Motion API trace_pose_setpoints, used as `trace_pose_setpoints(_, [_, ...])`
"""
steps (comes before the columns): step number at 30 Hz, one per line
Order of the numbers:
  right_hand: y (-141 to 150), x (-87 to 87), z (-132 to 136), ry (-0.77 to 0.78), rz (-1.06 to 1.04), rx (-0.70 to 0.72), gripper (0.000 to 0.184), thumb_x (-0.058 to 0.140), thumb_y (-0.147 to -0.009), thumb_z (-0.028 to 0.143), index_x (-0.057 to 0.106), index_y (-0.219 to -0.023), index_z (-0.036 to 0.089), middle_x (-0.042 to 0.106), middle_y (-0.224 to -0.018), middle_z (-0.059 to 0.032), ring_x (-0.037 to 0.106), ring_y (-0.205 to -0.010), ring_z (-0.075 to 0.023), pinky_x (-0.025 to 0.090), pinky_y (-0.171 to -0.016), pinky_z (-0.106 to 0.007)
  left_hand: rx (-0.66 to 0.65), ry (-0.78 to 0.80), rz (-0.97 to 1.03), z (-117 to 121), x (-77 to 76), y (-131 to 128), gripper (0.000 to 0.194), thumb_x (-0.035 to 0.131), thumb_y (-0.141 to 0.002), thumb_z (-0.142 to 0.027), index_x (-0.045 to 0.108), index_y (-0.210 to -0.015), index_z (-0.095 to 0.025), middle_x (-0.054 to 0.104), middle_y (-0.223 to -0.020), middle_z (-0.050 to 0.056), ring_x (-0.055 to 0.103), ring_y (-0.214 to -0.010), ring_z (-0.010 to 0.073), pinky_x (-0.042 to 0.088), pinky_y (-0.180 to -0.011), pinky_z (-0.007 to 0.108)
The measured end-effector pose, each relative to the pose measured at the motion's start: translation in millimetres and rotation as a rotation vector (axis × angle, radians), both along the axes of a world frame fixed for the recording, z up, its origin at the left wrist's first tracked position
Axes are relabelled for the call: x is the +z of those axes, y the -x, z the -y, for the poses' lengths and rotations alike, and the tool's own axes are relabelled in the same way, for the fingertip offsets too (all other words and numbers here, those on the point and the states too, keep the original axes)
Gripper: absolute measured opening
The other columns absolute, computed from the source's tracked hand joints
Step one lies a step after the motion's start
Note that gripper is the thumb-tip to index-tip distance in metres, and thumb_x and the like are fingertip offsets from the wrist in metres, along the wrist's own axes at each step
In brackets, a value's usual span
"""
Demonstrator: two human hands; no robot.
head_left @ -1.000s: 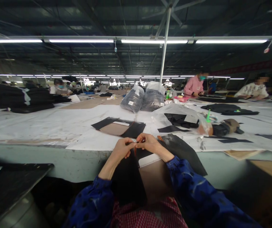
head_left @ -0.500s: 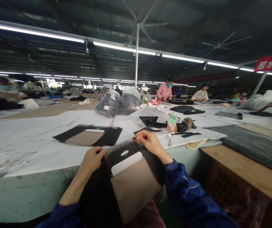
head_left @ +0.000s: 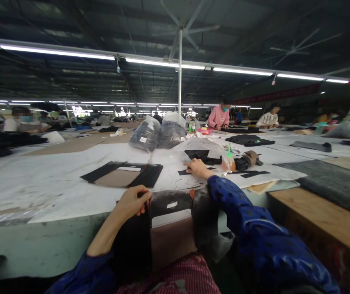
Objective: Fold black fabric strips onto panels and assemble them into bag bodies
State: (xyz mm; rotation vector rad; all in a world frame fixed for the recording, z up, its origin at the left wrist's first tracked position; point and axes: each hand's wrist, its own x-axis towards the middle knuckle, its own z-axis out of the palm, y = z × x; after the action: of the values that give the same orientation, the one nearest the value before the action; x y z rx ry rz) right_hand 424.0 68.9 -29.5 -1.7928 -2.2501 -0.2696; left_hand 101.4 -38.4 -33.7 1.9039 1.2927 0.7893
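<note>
A black fabric panel with a taupe pocket piece [head_left: 172,241] leans over the table's front edge onto my lap. A white strip shows along the pocket's top, and a small white tag sits above it. My left hand [head_left: 136,200] is closed on the panel's upper left edge, beside an orange-brown tab. Another orange-brown tab [head_left: 192,194] marks the upper right. My right hand [head_left: 198,168] reaches past the panel to a flat black strip [head_left: 182,172] on the table. Its fingers are extended, with the tips at the strip and partly hidden.
Similar panels [head_left: 118,178] lie stacked at the left. Behind my right hand are a clear plastic bag [head_left: 201,143], a glue bottle with a green nozzle [head_left: 230,163] and a dark roll [head_left: 248,161]. Bagged goods [head_left: 146,134] stand farther back. A wooden ledge [head_left: 312,212] juts out at right.
My right hand has let go of the panel's top edge and moved forward to the black strip. My left hand keeps its hold, and the panel now sits lower and straighter.
</note>
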Motion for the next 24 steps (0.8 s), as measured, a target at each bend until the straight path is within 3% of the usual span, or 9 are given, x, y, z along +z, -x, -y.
trace_pose_setpoints(2, [2.8, -2.2, -0.8, -0.011, -0.016, -0.017, 0.030, 0.070, -0.083, 0.020, 0.072, -0.112, 0.018, 0.070, -0.107, -0.0154, 0.056, -0.113, -0.0316, 0.040, -0.098, -0.041, -0.063, 0.027, 0.010, 10.6, -1.5, 4.4, 0.033, 0.054, -0.078, -0.049, 0.057, -0.078, -0.017, 0.059, -0.052, 0.000, 0.053, -0.043, 0.0139, 0.040, -0.042, 0.023])
trace_pose_setpoints(5, [-0.8, 3.9, 10.8, -0.072, -0.068, 0.004, 0.020, 0.062, -0.090, 0.027, 0.073, -0.105, 0.019, 0.071, -0.105, -0.0105, 0.061, -0.105, -0.0255, 0.042, -0.093, -0.032, -0.118, 0.077, 0.042, 28.8, -12.0, 10.2, 0.032, 0.057, -0.077, -0.048, 0.058, -0.081, -0.016, 0.060, -0.055, 0.000, 0.056, -0.048, 0.0144, 0.044, -0.048, 0.024])
trace_pose_setpoints(10, [-6.3, 33.1, 45.1, -0.224, -0.365, 0.174, 0.024, 0.055, -0.093, 0.036, 0.070, -0.096, 0.018, 0.072, -0.093, -0.0039, 0.064, -0.086, -0.0194, 0.045, -0.077, -0.025, 0.002, 0.079, -0.023, 47.1, -46.7, 14.1, 0.021, 0.055, -0.076, -0.037, 0.059, -0.077, -0.017, 0.056, -0.047, -0.002, 0.053, -0.041, 0.0147, 0.039, -0.041, 0.023])
trace_pose_setpoints(13, [-6.3, 47.6, 53.9, -0.257, -0.491, 0.252, 0.024, 0.058, -0.089, 0.039, 0.070, -0.086, 0.018, 0.070, -0.080, -0.0024, 0.062, -0.077, -0.0195, 0.044, -0.072, -0.027, 0.100, 0.091, 0.011, 51.7, -55.8, 15.9, 0.026, 0.055, -0.076, -0.041, 0.060, -0.077, -0.015, 0.052, -0.042, -0.002, 0.049, -0.036, 0.0138, 0.036, -0.037, 0.021])
trace_pose_setpoints(16, [-6.9, 49.7, 44.7, -0.250, -0.447, 0.182, 0.021, 0.059, -0.088, 0.036, 0.071, -0.086, 0.019, 0.070, -0.079, -0.0024, 0.061, -0.074, -0.0193, 0.044, -0.072, -0.027, 0.131, 0.159, 0.271, 55.9, -50.2, 19.1, 0.042, 0.057, -0.075, -0.052, 0.060, -0.093, -0.014, 0.070, -0.077, 0.009, 0.058, -0.044, 0.0147, 0.037, -0.036, 0.021])
trace_pose_setpoints(19, [-8.5, 41.2, 26.0, -0.259, -0.391, 0.006, 0.019, 0.061, -0.087, 0.034, 0.072, -0.093, 0.020, 0.071, -0.084, -0.0032, 0.062, -0.077, -0.0207, 0.044, -0.072, -0.028, 0.118, 0.228, 0.495, 58.1, -43.8, 22.8, 0.053, 0.059, -0.074, -0.058, 0.055, -0.105, -0.016, 0.061, -0.121, 0.017, 0.066, -0.056, 0.0160, 0.044, -0.040, 0.023])
trace_pose_setpoints(21, [-9.9, 34.7, 15.7, -0.260, -0.370, -0.089, 0.018, 0.061, -0.087, 0.033, 0.073, -0.093, 0.021, 0.072, -0.086, -0.0050, 0.063, -0.082, -0.0232, 0.045, -0.074, -0.031, 0.101, 0.256, 0.502, 57.3, -45.1, 25.2, 0.052, 0.058, -0.075, -0.058, 0.055, -0.105, -0.015, 0.061, -0.118, 0.016, 0.066, -0.058, 0.0164, 0.046, -0.042, 0.024])
trace_pose_setpoints(24, [-14.5, 32.1, 8.7, -0.343, -0.377, -0.124, 0.015, 0.066, -0.083, 0.030, 0.075, -0.088, 0.020, 0.070, -0.105, -0.0085, 0.060, -0.098, -0.0283, 0.044, -0.085, -0.038, 0.064, 0.257, 0.426, 54.4, -53.3, 28.8, 0.048, 0.058, -0.075, -0.053, 0.055, -0.103, -0.014, 0.066, -0.092, 0.010, 0.065, -0.058, 0.0167, 0.045, -0.042, 0.023])
